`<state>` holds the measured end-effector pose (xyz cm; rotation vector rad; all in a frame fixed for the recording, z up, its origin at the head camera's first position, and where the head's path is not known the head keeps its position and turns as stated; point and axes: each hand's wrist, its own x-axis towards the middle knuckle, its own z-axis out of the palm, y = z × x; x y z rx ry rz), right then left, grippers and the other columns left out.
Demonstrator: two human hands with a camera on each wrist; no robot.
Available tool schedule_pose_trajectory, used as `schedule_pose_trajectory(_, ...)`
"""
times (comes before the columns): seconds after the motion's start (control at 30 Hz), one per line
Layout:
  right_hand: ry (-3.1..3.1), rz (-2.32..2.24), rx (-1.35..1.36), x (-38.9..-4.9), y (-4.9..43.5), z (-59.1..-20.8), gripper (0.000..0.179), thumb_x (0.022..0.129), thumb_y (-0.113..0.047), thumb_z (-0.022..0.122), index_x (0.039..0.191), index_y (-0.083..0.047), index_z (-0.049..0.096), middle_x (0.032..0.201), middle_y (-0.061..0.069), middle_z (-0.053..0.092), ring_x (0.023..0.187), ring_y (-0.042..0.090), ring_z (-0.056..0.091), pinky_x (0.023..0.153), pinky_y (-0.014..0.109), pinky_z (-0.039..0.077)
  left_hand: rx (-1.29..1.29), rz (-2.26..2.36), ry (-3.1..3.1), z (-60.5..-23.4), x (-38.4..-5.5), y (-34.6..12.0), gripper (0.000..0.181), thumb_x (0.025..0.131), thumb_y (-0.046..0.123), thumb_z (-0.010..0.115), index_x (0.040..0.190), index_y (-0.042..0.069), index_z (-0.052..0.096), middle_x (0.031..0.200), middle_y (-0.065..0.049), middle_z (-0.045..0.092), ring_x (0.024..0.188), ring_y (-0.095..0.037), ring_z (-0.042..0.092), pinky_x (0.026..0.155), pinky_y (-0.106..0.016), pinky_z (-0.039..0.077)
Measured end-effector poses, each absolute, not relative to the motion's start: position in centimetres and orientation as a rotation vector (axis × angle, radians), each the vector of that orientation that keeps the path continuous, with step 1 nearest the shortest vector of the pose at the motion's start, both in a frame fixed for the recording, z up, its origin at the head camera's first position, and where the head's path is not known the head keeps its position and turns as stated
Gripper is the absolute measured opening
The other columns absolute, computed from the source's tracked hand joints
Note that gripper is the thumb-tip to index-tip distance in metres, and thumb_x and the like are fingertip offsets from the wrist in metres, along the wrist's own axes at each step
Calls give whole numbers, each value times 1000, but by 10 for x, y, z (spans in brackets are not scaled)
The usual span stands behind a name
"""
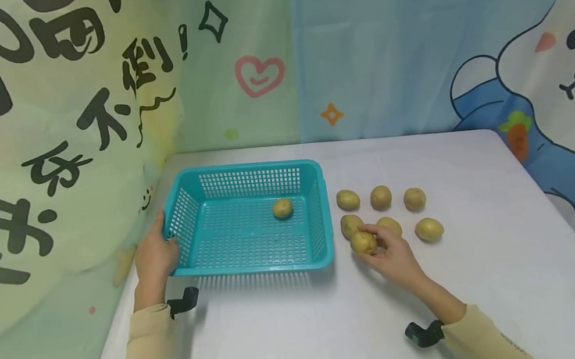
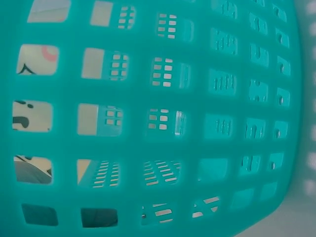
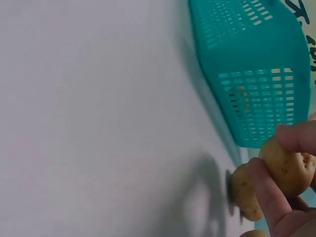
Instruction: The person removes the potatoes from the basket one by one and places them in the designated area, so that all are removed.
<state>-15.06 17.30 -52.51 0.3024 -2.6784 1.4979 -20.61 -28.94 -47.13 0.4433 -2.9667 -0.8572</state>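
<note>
A turquoise plastic basket [image 1: 255, 268] with a grid of holes stands on the white table; one potato [image 1: 282, 208] lies inside it, toward the right. My left hand [image 1: 154, 255] grips the basket's left rim. In the left wrist view the perforated wall [image 2: 187, 98] fills nearly everything and the hand is not seen. Right of the basket, my right hand [image 1: 392, 256] pinches a potato [image 1: 364, 243] between thumb and fingers. The right wrist view shows this held potato [image 3: 286, 165] raised above the table, with other potatoes behind it.
Several loose potatoes sit right of the basket, among them a back-row potato [image 1: 381, 197] and the rightmost potato [image 1: 429, 229]. One potato [image 1: 389, 226] is partly hidden behind the right hand. A printed curtain [image 1: 376, 76] hangs behind the white table [image 1: 293, 331].
</note>
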Motion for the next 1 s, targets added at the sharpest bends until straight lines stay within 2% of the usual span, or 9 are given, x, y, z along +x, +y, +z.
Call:
schedule_pose_trajectory(0.07, -2684, 1511, 282, -148, 173, -529, 56, 79, 5, 75, 131, 0, 54, 131, 20, 55, 113, 42, 60, 81, 31, 56, 447, -860, -2962, -469, -207, -289, 69, 96, 7, 50, 157, 12, 18, 143, -33, 41, 115, -50, 53, 84, -59, 45)
schedule_pose_trajectory(0.27, -2686, 1512, 271, -144, 169, -541, 58, 75, 8, 77, 128, 2, 55, 130, 20, 58, 113, 39, 60, 85, 37, 55, 452, -873, -2952, -466, -206, -288, 69, 96, 6, 51, 157, 11, 19, 144, -33, 41, 118, -50, 51, 87, -60, 44)
schedule_pose_trajectory(0.33, -2693, 1505, 258, -142, 168, -544, 58, 75, 6, 79, 127, 1, 55, 129, 18, 59, 113, 37, 60, 84, 34, 55, 453, -883, -2949, -467, -206, -287, 69, 96, 6, 50, 157, 11, 19, 145, -32, 40, 120, -50, 50, 89, -60, 44)
schedule_pose_trajectory(0.5, -2725, 1505, 204, -137, 166, -550, 58, 74, 1, 81, 126, -3, 56, 127, 15, 61, 107, 28, 59, 69, 21, 51, 451, -881, -2945, -468, -205, -288, 68, 96, 6, 51, 157, 11, 20, 144, -33, 40, 119, -50, 51, 88, -60, 44)
schedule_pose_trajectory(0.7, -2734, 1543, 189, -133, 166, -551, 60, 76, 0, 79, 130, -6, 54, 132, 13, 57, 101, 21, 55, 60, 20, 47, 440, -870, -2946, -470, -206, -289, 69, 96, 6, 50, 157, 11, 19, 144, -33, 40, 117, -50, 52, 85, -60, 44)
schedule_pose_trajectory(1.0, -2767, 1611, 165, -131, 169, -552, 68, 77, -3, 80, 137, -5, 48, 137, 17, 55, 74, 16, 54, 55, 21, 47, 446, -878, -2948, -470, -206, -289, 69, 96, 6, 51, 157, 11, 19, 146, -32, 39, 122, -51, 48, 88, -61, 43)
